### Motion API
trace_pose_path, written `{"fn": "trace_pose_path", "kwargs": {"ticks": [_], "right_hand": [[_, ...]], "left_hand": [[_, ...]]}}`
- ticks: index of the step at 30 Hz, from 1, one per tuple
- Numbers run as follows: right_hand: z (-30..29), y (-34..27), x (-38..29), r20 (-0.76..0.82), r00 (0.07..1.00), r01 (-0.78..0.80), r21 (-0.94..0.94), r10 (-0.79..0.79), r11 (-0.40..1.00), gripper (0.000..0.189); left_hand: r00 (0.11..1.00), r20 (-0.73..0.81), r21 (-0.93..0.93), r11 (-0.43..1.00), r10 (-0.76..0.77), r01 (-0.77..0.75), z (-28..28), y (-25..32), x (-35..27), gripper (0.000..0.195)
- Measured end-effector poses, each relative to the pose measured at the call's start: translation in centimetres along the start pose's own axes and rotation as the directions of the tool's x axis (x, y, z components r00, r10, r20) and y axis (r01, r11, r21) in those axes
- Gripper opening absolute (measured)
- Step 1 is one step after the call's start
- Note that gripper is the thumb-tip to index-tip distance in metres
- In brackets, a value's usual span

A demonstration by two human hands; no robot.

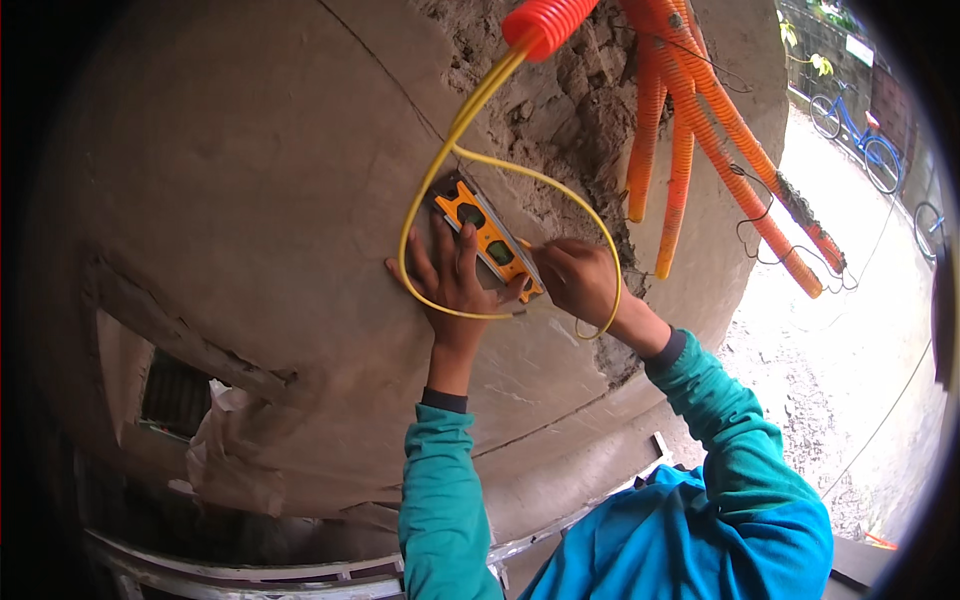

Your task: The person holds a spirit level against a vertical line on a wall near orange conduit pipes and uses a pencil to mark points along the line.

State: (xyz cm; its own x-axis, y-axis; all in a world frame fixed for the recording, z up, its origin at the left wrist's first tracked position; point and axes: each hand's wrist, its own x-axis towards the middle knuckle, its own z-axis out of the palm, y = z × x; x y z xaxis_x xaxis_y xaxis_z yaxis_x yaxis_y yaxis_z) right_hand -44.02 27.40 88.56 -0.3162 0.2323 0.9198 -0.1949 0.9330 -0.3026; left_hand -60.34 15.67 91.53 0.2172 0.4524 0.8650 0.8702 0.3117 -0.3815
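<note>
A small orange torpedo spirit level (pixel 486 238) lies slanted against the rendered wall (pixel 300 187), its green vials facing me. My left hand (pixel 450 277) holds it there, fingers spread and touching its lower-left side, thumb near its lower end. My right hand (pixel 579 279) is closed at the level's right-hand edge around a thin yellowish stick (pixel 523 242), perhaps a pencil, mostly hidden by the fingers. A loop of yellow electrical cable (pixel 429 176) hangs in front of both hands. It comes out of a red-orange corrugated conduit (pixel 551 26) above.
Several orange corrugated conduits (pixel 679 180) hang at upper right, with thin wire around them. Behind them is a rough chased strip of broken masonry (pixel 555 127). A metal rail (pixel 360 577) runs below. At lower left is a wall opening (pixel 176 394); a blue bicycle (pixel 855 135) stands outside.
</note>
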Motion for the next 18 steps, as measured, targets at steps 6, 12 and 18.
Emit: {"fn": "trace_pose_path", "kwargs": {"ticks": [6,12,18], "right_hand": [[-0.5,0.5,-3.9,0.276,0.936,-0.184,-0.141,0.217,0.973,0.032],[0.0,0.8,-2.7,0.077,0.981,-0.180,-0.008,0.180,0.984,0.044],[0.8,-1.3,-2.9,0.082,0.960,-0.266,-0.033,0.268,0.963,0.051]], "left_hand": [[0.997,0.073,0.013,1.000,0.008,-0.009,-0.1,-0.4,-0.1,0.116],[0.999,-0.010,-0.027,0.999,0.034,-0.034,0.6,-0.5,0.1,0.117],[0.993,0.102,-0.072,0.996,-0.053,0.060,0.1,0.3,-0.8,0.107]]}}
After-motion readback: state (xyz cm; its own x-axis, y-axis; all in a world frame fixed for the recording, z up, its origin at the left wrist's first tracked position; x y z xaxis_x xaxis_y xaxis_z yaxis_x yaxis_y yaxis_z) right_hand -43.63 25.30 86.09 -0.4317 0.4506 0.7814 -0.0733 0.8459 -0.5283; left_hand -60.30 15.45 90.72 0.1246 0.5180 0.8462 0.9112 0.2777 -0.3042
